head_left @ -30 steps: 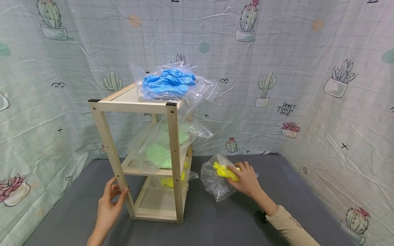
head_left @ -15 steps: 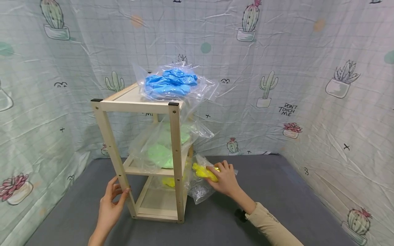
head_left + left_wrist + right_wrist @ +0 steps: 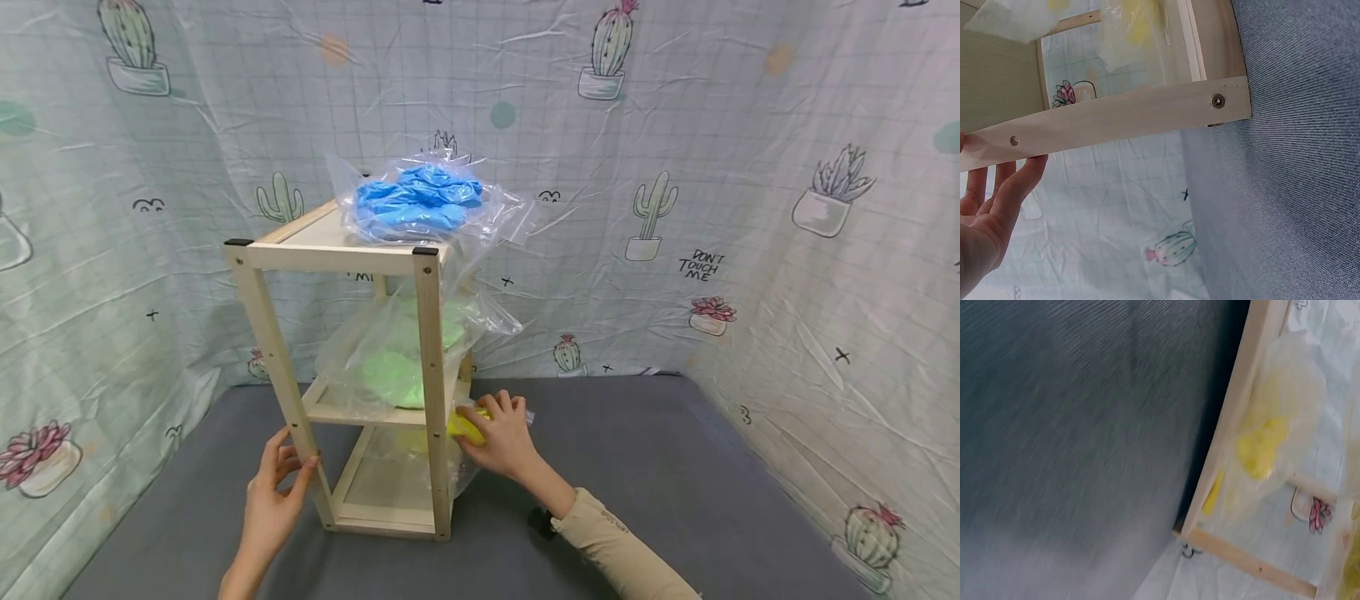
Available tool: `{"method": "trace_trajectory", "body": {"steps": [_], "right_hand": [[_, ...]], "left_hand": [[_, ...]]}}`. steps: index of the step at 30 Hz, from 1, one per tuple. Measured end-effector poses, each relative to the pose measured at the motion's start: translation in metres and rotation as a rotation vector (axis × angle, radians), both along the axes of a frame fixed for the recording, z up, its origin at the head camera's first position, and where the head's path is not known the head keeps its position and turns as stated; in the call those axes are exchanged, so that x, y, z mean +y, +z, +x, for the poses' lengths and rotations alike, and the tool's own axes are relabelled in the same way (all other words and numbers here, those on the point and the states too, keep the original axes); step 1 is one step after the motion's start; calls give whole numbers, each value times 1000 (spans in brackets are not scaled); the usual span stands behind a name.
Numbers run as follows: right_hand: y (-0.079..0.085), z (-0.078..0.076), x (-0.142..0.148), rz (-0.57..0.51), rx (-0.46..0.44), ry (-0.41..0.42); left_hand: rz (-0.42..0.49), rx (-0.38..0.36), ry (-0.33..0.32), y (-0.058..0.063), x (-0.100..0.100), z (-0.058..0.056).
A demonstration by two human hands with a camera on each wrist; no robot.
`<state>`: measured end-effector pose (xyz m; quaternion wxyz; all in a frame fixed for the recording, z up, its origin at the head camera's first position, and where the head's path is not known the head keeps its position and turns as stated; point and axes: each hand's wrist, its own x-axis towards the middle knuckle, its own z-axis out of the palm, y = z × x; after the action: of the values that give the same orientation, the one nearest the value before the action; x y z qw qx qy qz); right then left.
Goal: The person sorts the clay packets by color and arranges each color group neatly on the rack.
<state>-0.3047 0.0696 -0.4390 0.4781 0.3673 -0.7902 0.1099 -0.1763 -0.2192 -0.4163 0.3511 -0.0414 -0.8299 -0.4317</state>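
Note:
My left hand [image 3: 270, 504] pinches the front left leg of a pale wooden shelf rack [image 3: 330, 260] between thumb and fingers. In the left wrist view the fingers of that hand [image 3: 997, 212] bear against the leg [image 3: 1116, 119]. My right hand [image 3: 506, 437] grips a clear plastic bag with a crumpled yellow item [image 3: 463, 427] inside, at the rack's right side below the middle shelf. Part of this bag is hidden behind the front right leg. Another bagged yellow item [image 3: 1260, 447] shows within the rack's lower level in the right wrist view.
A bag of crumpled blue material [image 3: 416, 200] lies on the top shelf and overhangs its right side. Bagged pale green material [image 3: 390, 379] fills the middle shelf. The rack stands on a dark grey surface [image 3: 637, 483], enclosed by a cactus-print cloth [image 3: 510, 67].
My right hand has carried the yellow bag leftward from the open surface to the rack's right side. The left hand stays on the leg, and the rack has not moved.

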Motion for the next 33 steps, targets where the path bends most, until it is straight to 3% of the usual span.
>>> {"method": "trace_trajectory", "body": {"steps": [8, 14, 17, 24, 26, 33], "right_hand": [[-12, -3, -29, 105, -79, -81], [-19, -4, -49, 124, -78, -78], [-22, -2, -55, 164, -116, -45], [-20, 1, -49, 389, -389, 42], [-17, 2, -45, 446, -432, 71], [-14, 3, -38, 511, -428, 148]], "left_hand": [[0, 5, -11, 0, 0, -1], [-11, -2, -4, 0, 0, -1], [-9, -4, 1, 0, 0, 0], [-2, 1, -2, 1, 0, -2], [-1, 2, -2, 1, 0, -1], [-6, -14, 9, 0, 0, 0]]}}
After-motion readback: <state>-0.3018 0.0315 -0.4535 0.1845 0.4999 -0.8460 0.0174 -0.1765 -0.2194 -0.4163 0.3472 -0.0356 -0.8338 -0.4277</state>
